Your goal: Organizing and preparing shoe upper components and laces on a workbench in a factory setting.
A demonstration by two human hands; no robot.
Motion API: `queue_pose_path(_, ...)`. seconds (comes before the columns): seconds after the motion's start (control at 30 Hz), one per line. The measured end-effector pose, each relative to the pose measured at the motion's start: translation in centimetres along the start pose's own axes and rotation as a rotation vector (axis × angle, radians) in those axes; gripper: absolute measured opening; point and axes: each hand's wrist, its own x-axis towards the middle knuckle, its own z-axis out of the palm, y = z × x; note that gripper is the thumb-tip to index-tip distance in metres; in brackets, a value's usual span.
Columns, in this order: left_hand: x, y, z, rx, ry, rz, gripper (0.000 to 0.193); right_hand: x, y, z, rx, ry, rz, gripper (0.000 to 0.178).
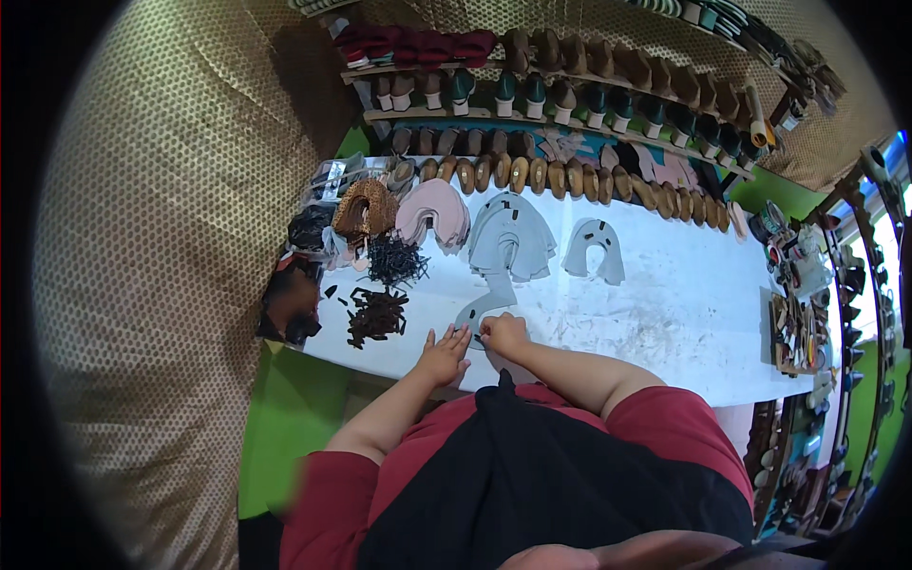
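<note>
Worktable point(684, 285), white, with a curved grey shoe-upper piece point(485, 302) close to its near edge.
Light pressure could let the piece slip; it bulges left, its bent long axis running near to far. Left hand point(445, 358) spreads its fingers; right hand point(505, 334) curls its own, grip unclear, near a small dark tab point(473, 313).

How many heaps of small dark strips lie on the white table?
2: a black heap near the pink curved pieces, and a brown heap nearer the left hand. Others may be hidden.
</note>
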Motion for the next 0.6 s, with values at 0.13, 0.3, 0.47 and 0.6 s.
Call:
queue_pose_path(0.13,-0.2,-0.8,-0.1,0.001,0.017,0.057,0.076,0.1,-0.2,0.9,-0.003,-0.002,0.054,0.013)
queue_pose_path(0.3,-0.2,-1.8,-1.2,-0.023,-0.056,0.136,0.078,0.0,-0.8,1.1,-0.046,0.026,0.068,0.011)
queue_pose_path(0.47,-0.2,-2.4,-1.7,-0.008,-0.081,0.174,0.077,-0.4,-1.5,1.2,-0.130,0.064,0.024,0.010)
queue_pose_path(0.6,-0.2,-2.6,-1.9,-0.001,-0.089,0.188,0.077,-1.3,-1.0,0.8,-0.162,0.115,-0.050,0.011)
